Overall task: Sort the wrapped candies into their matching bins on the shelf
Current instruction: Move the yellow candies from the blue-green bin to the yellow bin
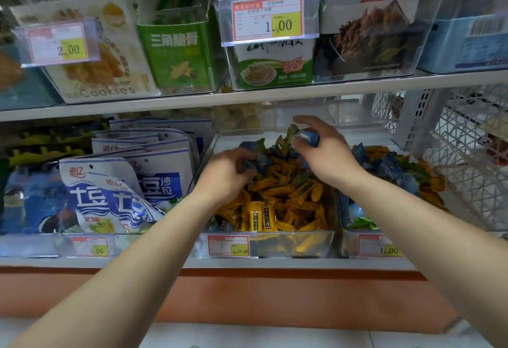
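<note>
A clear middle bin [299, 243] on the lower shelf is heaped with orange-yellow wrapped candies [275, 204], with blue and green ones mixed in at the back. My left hand [225, 174] reaches into the pile and its curled fingers grip blue wrapped candies [251, 164]. My right hand [327, 149] is raised over the back of the bin and holds a bunch of blue and green candies [302, 135]. To the right, a second bin [354, 233] holds blue, green and orange candies [390, 168] mixed together.
Blue-and-white snack bags [110, 193] fill the compartment to the left. The upper shelf [247, 97] carries boxes and price tags [269, 16] just above my hands. A white lattice basket [467, 160] stands at the right. Price labels [228, 246] line the shelf's front edge.
</note>
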### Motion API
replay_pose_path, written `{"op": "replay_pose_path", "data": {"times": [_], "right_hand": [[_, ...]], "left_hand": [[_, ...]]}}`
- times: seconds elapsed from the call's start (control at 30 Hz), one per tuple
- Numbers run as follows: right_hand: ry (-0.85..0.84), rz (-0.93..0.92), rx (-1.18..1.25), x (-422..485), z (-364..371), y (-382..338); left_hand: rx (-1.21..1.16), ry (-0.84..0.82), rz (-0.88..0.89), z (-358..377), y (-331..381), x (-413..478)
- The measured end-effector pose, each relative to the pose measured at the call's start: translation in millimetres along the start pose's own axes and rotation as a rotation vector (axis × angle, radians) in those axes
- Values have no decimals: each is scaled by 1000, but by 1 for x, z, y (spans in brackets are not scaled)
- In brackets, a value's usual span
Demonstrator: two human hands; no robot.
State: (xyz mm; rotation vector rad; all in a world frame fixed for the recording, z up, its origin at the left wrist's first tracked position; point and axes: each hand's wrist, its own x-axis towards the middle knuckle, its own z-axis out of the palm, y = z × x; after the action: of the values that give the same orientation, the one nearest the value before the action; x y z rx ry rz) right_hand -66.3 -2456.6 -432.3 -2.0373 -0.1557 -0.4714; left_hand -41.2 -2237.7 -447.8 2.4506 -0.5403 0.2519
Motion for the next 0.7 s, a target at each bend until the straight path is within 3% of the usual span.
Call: {"op": "replay_pose_path", "data": {"times": [0.1,0.3,0.5,0.7], "right_hand": [[-36,-37,-91,0,-8,8],[-140,-71,-196,-4,-3,3],[-49,-66,39,-8,12,-4],[-76,17,164,-5,2,-3]], "left_hand": [[173,-86,19,5,-12,-1],[183,79,76,-5,-10,-4],[-565,185,-123,-10,26,0],[-868,74,-118,7,51,1]]}}
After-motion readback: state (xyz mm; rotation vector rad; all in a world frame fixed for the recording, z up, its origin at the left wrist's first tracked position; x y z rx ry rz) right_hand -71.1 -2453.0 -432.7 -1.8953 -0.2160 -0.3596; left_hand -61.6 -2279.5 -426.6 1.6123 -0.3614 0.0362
